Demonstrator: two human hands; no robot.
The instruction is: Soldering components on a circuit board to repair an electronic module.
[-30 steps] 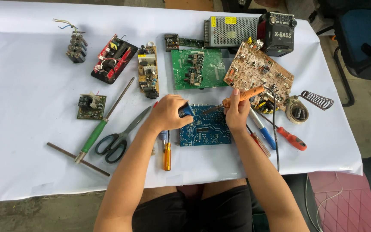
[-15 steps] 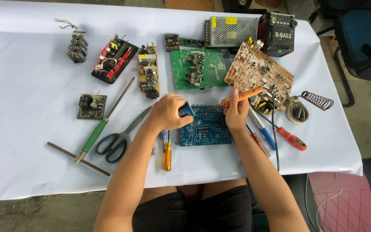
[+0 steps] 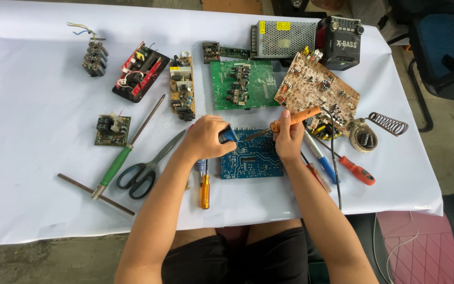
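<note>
A blue board [image 3: 251, 161] lies on the white-covered bench [image 3: 38, 105]. Above it sits a green board [image 3: 243, 84], and up to its right a tan one speckled with parts [image 3: 316, 89]. The iron [image 3: 295, 118] at its top edge is orange. To its left are an orange-handled screwdriver [image 3: 205, 190], black-handled scissors [image 3: 143, 168] and a green-handled tool [image 3: 116, 163]; to its right, red [image 3: 357, 171] and blue [image 3: 327, 168] handles.
</note>
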